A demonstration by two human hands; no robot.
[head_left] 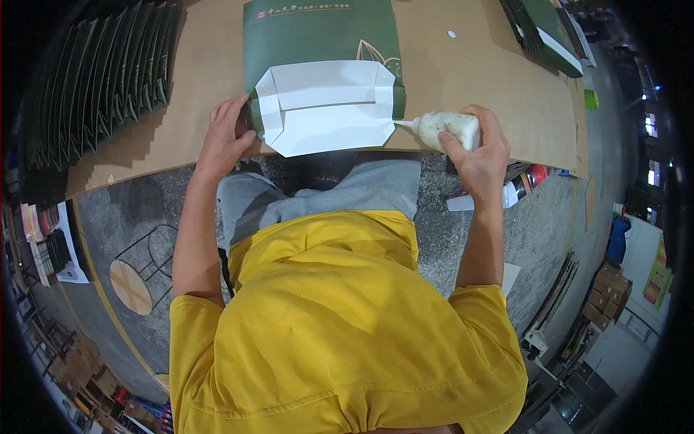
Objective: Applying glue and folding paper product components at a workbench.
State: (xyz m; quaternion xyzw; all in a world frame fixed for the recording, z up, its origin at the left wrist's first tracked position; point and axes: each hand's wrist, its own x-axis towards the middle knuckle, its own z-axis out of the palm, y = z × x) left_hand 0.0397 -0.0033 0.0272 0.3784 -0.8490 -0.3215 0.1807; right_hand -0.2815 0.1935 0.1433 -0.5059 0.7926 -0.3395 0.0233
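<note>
A flat green paper bag (pixel 318 32) lies on the brown table (pixel 463 79), its white bottom flaps (pixel 325 105) folded open toward me. My left hand (pixel 225 137) presses flat on the table at the left edge of the flaps, fingers spread. My right hand (pixel 481 148) grips a white squeeze bottle (pixel 448 128) lying sideways, its nozzle touching the right corner of the white flaps.
A fanned row of dark green bags (pixel 101 79) lies along the table's left. A stack of green bags (pixel 549 32) sits at the back right. A round stool (pixel 137 278) stands on the grey floor at lower left; cardboard boxes (pixel 603 296) sit at right.
</note>
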